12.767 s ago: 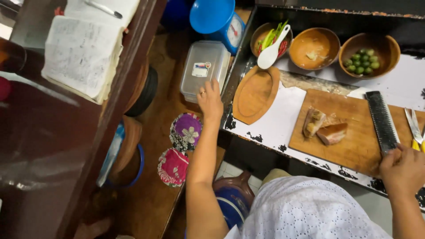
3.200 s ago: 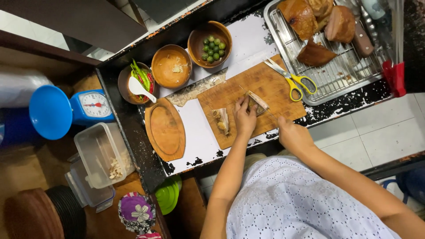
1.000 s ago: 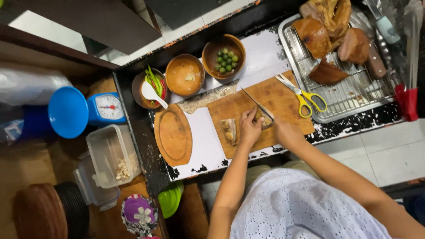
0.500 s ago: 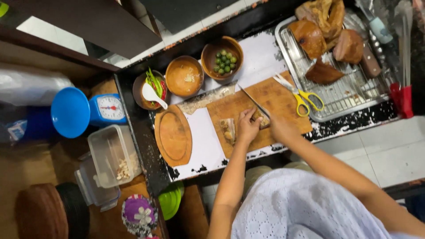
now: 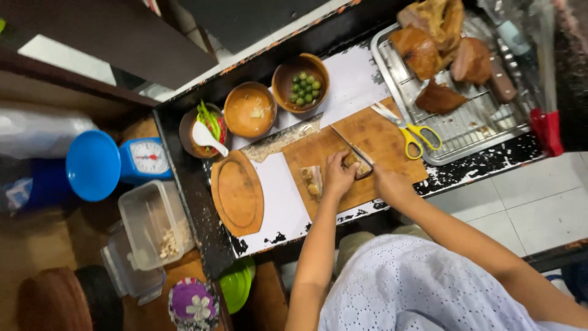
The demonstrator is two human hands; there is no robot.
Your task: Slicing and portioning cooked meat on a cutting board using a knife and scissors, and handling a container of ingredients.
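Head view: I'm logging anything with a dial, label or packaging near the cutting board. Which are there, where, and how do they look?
Kitchen scale: left of the counter, blue body, round white dial face, blue bowl on top.
Clear plastic containers: below the scale, rectangular, see-through, one holding pale bits.
No signs or screens show; any label is too small to tell.

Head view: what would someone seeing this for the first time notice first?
Both hands meet mid-frame on the wooden cutting board: the left hand steadies a brown piece of meat while the right hand works a knife across it. Top right, a metal tray holds more brown chunks, yellow-handled scissors beside it. At far left stands a bright blue kitchen scale.
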